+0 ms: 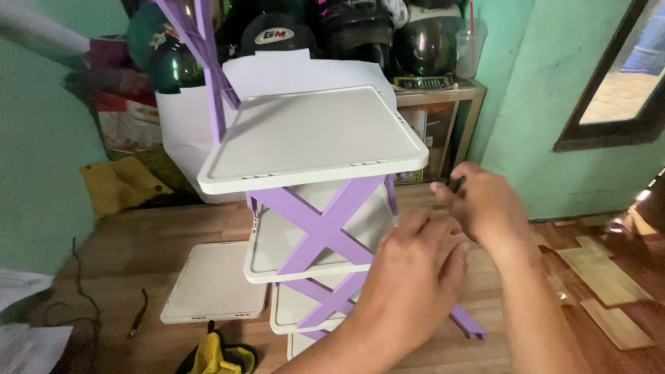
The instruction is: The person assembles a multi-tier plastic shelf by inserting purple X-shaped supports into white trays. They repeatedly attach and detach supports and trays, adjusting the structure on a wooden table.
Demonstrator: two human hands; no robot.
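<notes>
Beside a plastic rack [315, 149] of smooth white rounded trays on lilac crossed struts, the right hand [485, 204] pinches a small dark piece [456, 183], left hand [409, 280] loosely curled, empty.

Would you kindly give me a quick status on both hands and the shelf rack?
Left hand open, empty, beside rack. Right hand pinching small dark object. White-and-purple shelf rack upright. Loose shelf panel on floor.

A lived-in home room: mint-green painted walls [41, 180], worn wooden plank floor [138, 242], dark motorcycle helmets [277, 34] crowding a small wooden side cabinet [443, 118].
</notes>
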